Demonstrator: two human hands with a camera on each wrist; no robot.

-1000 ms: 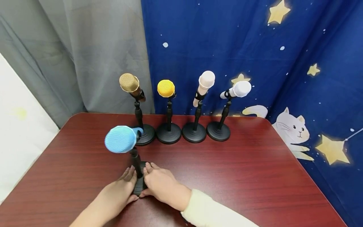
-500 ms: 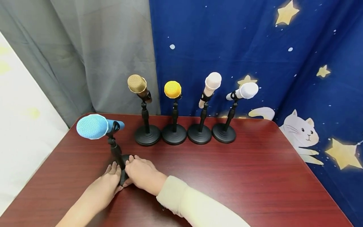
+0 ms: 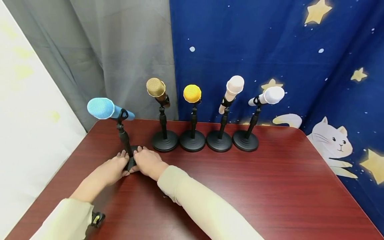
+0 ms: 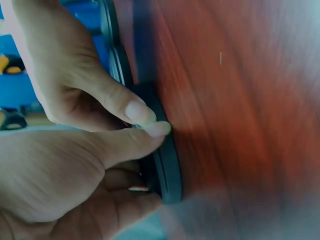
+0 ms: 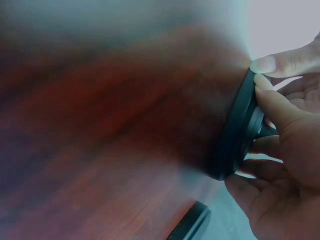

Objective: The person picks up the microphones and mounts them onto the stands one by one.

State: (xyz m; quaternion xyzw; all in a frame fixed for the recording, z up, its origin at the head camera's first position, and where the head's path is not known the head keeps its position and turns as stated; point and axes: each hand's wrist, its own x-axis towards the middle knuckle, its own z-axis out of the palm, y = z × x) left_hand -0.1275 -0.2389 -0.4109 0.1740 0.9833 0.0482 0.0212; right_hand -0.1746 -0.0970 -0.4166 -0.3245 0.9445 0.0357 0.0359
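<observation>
A blue microphone (image 3: 101, 108) sits tilted in the clip of a black desk stand (image 3: 124, 137) at the table's left. My left hand (image 3: 112, 168) grips the left side of the stand's round base, and my right hand (image 3: 148, 162) holds the right side. In the left wrist view both thumbs meet at the near edge of the base (image 4: 171, 172), while other fingers lie around its rim. The right wrist view shows the base (image 5: 234, 132) close over the tabletop, fingertips at its edge. Much of the base is covered by the hands.
Along the back of the reddish-brown table (image 3: 240, 196) stand a gold microphone (image 3: 156, 87), a yellow one (image 3: 192, 93), a pale pink one (image 3: 235, 85) and a white one (image 3: 274, 95), each on a black stand. Curtains (image 3: 252, 40) hang behind the table.
Both hands have moved the blue microphone and its stand leftward and back, from in front of the gold microphone to left of the row. The head view has shifted slightly left.
</observation>
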